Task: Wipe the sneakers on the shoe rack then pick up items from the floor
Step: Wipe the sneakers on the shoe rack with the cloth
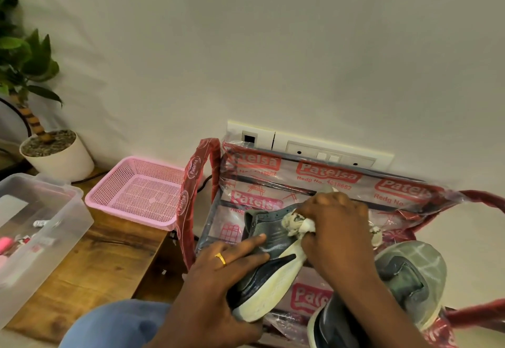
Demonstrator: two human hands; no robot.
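A white wall backs a wooden counter with a pink basket and a plastic-wrapped rack. Over the rack, the sneaker lies tilted between both hands. The left hand grips its sole end, forefinger straight along the upper. The right hand is curled round a cloth, pressing it on the upper.

- sneaker in my left hand: dark slate-blue upper, cream sole with a black wedge;
- cloth: off-white, dark speckles;
- other sneaker: washed-out grey-green, pale lines;
- shoe rack: clear wrap, red-and-white logo print all over;
- basket: pink mesh;
- my ring: gold
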